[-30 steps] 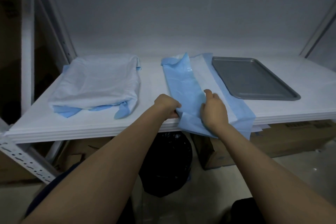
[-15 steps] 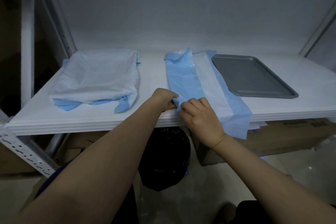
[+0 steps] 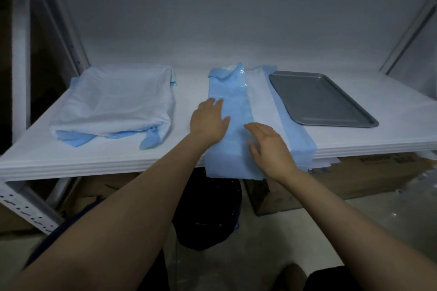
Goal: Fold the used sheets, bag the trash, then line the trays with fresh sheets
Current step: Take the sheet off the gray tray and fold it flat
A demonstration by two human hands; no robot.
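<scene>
Just left of the gray tray [image 3: 316, 97], on the white shelf [image 3: 106, 156], a long blue sheet [image 3: 236, 111] lay folded into a narrow strip. Its far end was rumpled and its near end hung over the shelf's front edge. The sheet's right border ran just beside the tray's rim. The left hand [image 3: 208, 123] lay flat on the side of the strip farther from the tray, fingers straight, holding nothing. The right hand [image 3: 269, 146] was spread wide over the strip's near end, nearer the tray, gripping nothing; whether its palm touched the sheet could not be told. Well left of the tray sat a second sheet [image 3: 118, 101] in a loose white-and-blue bundle. Below the tray, under the shelf, was a cardboard box [image 3: 354, 177], with a black trash bag [image 3: 208, 215] to its left.
</scene>
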